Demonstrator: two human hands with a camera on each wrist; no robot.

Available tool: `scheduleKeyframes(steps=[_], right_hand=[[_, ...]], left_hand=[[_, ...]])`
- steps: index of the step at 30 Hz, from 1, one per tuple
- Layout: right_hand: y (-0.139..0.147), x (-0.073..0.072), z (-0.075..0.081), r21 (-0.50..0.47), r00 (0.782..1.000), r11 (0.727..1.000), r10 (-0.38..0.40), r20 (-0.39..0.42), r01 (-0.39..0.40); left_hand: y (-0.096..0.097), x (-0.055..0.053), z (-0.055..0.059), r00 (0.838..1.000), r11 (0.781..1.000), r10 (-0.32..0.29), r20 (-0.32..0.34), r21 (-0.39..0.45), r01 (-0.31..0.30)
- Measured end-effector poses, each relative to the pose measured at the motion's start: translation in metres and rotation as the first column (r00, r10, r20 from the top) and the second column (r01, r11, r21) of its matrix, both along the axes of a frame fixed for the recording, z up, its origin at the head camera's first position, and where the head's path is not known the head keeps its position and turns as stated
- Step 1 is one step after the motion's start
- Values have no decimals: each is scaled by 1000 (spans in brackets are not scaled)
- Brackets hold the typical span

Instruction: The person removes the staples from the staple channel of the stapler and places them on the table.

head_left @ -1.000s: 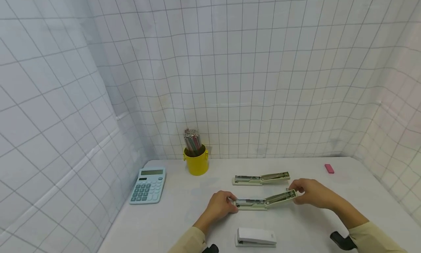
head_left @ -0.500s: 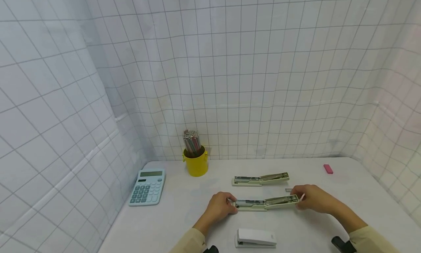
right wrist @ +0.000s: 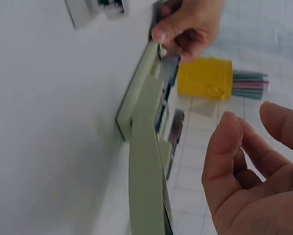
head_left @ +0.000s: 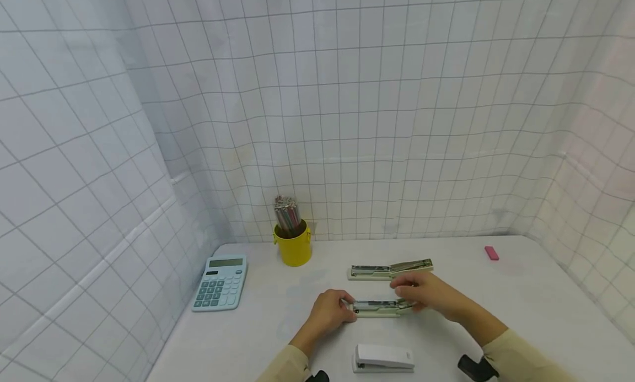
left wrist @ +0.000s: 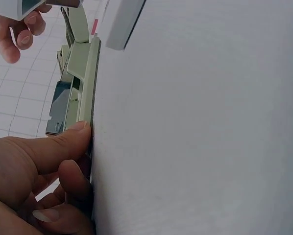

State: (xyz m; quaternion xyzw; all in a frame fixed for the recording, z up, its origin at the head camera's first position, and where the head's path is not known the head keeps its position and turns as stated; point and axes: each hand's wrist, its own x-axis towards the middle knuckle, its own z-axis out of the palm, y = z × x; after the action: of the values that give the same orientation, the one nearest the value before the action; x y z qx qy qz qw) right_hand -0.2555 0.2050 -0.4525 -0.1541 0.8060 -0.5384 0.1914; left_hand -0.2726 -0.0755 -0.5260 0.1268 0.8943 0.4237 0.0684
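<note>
Pinching open middle stapler (head_left: 375, 305) in left hand (head_left: 329, 309); holding nothing visible in loosely curved right hand (head_left: 428, 291). Likely steadying; next, keep base braced.

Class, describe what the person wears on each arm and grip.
The left sleeve and right sleeve are plain pale beige, leaving some forearm bare. Beside each shows a black, rounded piece: left piece, right piece. The left grip and right grip wear no gloves.

The pale green stapler (head_left: 378, 310) lies opened out on the table (head_left: 268, 294), its base flat, its far half angled upward at the right. Dark and silvery metal parts run along the base.
</note>
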Motion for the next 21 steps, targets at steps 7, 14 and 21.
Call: scheduleKeyframes(steps=[7,14,21], right_hand=[[-42,-6,-22,-27,995,999,38,96,-35],[-55,-4,-30,0,992,999,38,117,-39],[-58,-4,-36,24,994,999,32,105,-35]], left_hand=[[2,-2,-4,1000,1000,21,22,7,-21],[1,-2,-6,999,1000,23,24,6,-23],[0,-1,-5,1000,1000,20,12,7,-20]])
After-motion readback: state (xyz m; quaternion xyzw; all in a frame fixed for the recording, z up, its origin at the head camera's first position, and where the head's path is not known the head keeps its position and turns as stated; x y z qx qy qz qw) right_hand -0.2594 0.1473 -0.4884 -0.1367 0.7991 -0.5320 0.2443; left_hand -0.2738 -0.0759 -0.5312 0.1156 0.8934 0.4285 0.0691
